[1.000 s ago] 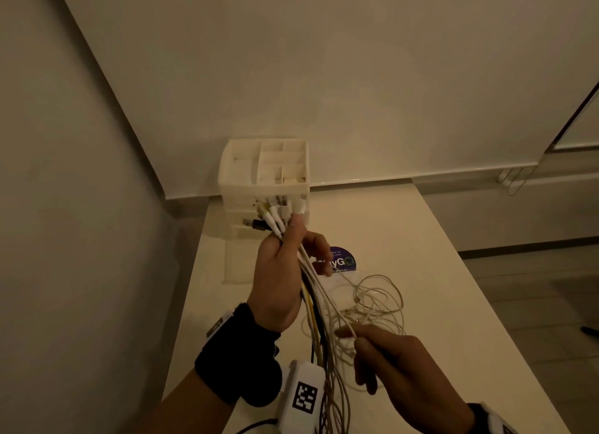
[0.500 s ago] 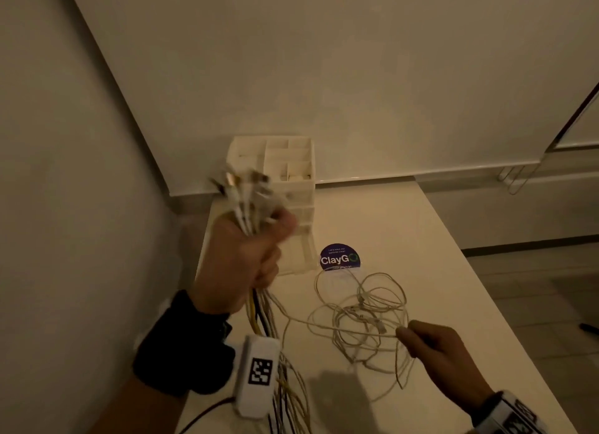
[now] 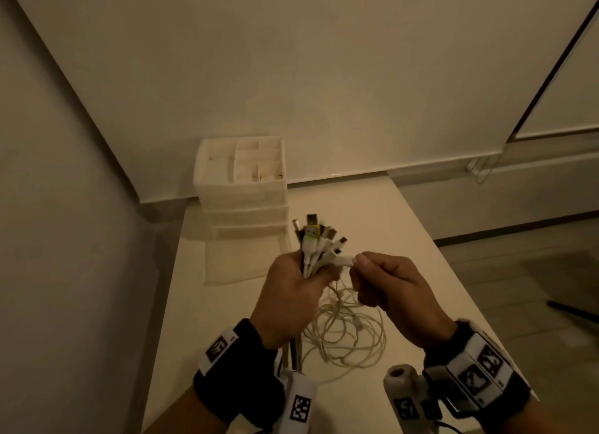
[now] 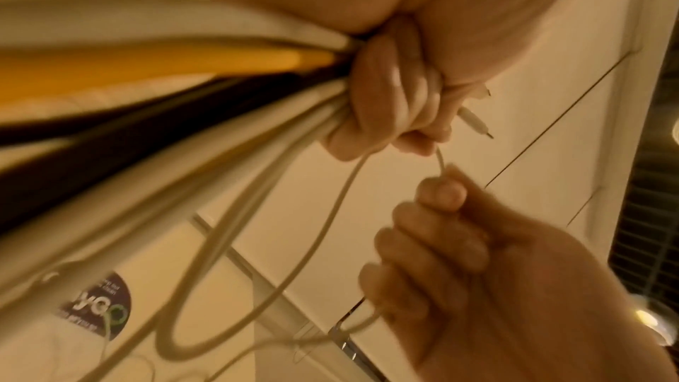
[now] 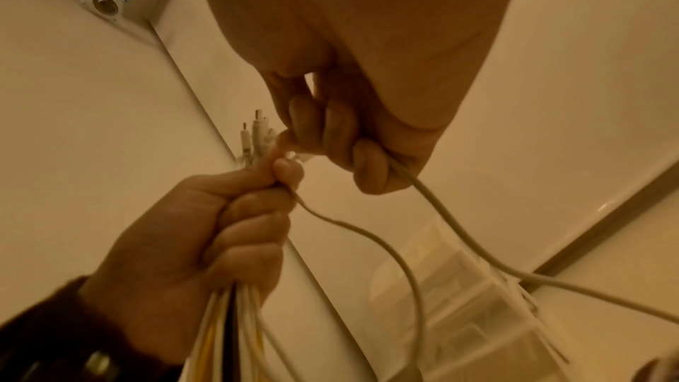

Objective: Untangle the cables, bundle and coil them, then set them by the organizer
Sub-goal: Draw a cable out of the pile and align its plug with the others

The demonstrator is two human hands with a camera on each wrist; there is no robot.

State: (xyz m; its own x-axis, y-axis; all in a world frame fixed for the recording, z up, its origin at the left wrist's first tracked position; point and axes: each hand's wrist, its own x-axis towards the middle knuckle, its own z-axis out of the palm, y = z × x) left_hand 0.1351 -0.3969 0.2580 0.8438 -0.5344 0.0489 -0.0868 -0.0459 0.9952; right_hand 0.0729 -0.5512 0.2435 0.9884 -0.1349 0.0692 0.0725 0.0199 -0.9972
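White, yellow and black cables point(image 3: 312, 254) stand bunched in my left hand point(image 3: 293, 296), fingers curled tight round them, held above the table point(image 3: 405, 239) near its middle. Plug ends fan up and away toward the far organizer point(image 3: 241, 187); the bundle's long axis runs near-to-far, tails dropping past my wrist.

My right hand point(image 3: 393, 288) sits just right of the left one, thumb and forefinger pinching 1 white connector point(image 3: 342, 260) that lies roughly level, pointing right.

Head view: a loose tangle of thin white cable point(image 3: 348, 333) rests on the table under both hands, near the front edge. The organizer stands at the far left corner, against the wall.

Left wrist view alone shows a dark round sticker point(image 4: 99, 305) on the table, and the yellow, black and white strands point(image 4: 154, 103) running out of my fist point(image 4: 389, 98) toward the camera. It also shows my right hand point(image 4: 488, 266) with fingers curled round a thin cable.

Right wrist view alone shows that same cable point(image 5: 459, 225) leaving the bottom of my right fist point(image 5: 353, 138) and trailing down to the right, and a slack loop point(image 5: 386, 246) hanging from my left hand point(image 5: 206, 243).
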